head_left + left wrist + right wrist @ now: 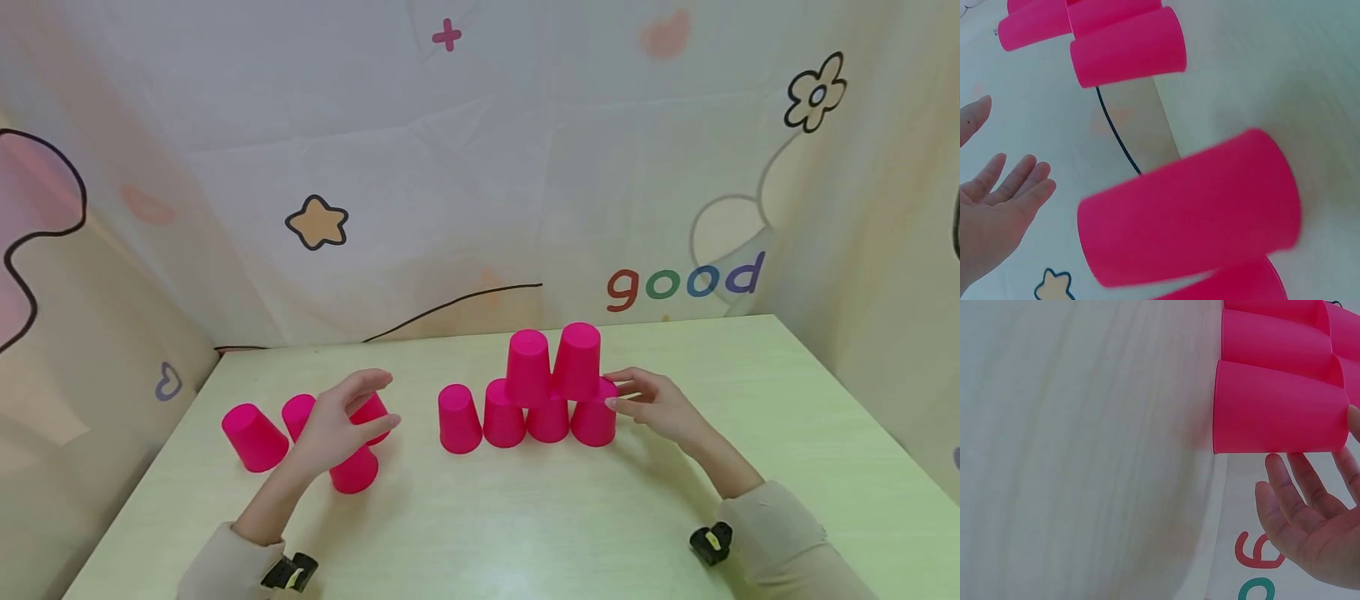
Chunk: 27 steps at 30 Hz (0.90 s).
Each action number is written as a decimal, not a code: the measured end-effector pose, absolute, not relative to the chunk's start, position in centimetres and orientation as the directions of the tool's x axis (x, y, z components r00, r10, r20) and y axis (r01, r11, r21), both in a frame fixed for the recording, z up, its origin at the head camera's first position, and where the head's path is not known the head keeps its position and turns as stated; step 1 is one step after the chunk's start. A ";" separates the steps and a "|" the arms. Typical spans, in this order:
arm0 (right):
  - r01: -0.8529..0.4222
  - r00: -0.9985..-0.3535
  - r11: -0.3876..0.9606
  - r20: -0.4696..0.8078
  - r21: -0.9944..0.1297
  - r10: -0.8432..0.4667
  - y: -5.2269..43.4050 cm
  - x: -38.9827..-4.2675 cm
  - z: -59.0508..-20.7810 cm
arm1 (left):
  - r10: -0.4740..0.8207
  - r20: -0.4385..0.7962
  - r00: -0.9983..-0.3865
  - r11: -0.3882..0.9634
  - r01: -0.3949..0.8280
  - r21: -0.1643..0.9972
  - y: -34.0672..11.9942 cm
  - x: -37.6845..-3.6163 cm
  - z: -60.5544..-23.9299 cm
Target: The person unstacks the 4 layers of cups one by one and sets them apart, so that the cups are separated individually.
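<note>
On the pale green table (pixel 525 517) in the head view, the left hand (pixel 341 425) hovers with loosely spread fingers over a group of four pink cups (pixel 255 437), gripping none, while the right hand (pixel 656 408) rests relaxed, straight fingertips against the end cup (pixel 594 423) of a four-cup row bearing two more cups (pixel 576 360). From the left wrist, the left hand (pixel 997 206) lies spread beside a blurred pink cup (pixel 1191 209). From the right wrist, the right hand (pixel 1316 525) is spread just beside the end cup (pixel 1275 409), one fingertip at its base.
</note>
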State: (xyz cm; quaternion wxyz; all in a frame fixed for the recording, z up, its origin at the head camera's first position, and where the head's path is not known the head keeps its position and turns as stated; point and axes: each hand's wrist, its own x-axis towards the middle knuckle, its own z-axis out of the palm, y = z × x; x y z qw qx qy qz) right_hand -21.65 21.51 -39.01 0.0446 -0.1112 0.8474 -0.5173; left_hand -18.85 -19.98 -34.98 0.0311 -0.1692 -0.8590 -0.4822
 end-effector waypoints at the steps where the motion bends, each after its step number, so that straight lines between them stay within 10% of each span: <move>1: -0.142 -0.971 0.441 0.038 -0.886 -0.235 21.5 -21.7 -39.0 | 0.268 0.225 -0.937 0.462 0.329 0.824 -19.6 -19.0 -35.0; 27: -0.085 -0.978 0.469 -0.017 -0.879 -0.208 21.5 -21.7 -39.1 | 0.309 0.325 -0.894 0.273 0.411 0.870 -10.0 -22.7 -35.3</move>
